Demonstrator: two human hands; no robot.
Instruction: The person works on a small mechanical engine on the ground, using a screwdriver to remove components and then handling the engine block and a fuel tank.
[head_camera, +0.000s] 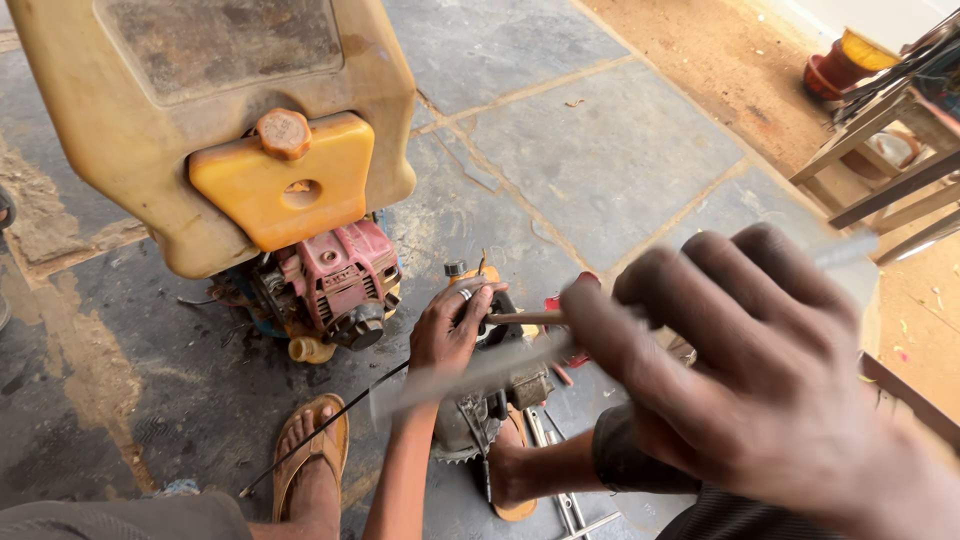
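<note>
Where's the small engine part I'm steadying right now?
In the head view, the small engine part sits low at centre on the stone floor, under your left hand, between your feet and right of the red engine.

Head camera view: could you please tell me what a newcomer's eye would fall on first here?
The right hand fills the lower right, close to the lens and blurred, gripping a long grey tool that runs leftward. At upper left stands a big yellowed tank with a brighter yellow fuel tank and a small red engine beneath. In the middle, the left hand rests on a small metal engine part on the stone floor.
</note>
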